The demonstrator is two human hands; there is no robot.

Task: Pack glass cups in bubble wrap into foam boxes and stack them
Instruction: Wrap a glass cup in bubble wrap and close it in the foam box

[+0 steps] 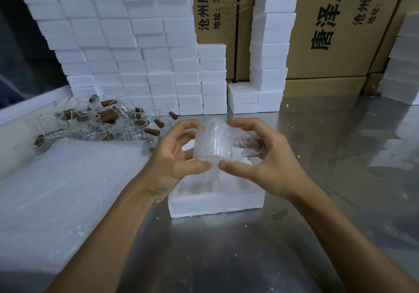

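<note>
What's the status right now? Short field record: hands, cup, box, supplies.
left hand: grips wrapped cup from its left
right hand: grips it from its right
wrapped cup: in bubble wrap, held above open foam box
open foam box: on metal table, no cup visible inside
bubble wrap sheets: left
unwrapped cups: far left
closed foam boxes: stacked behind
</note>
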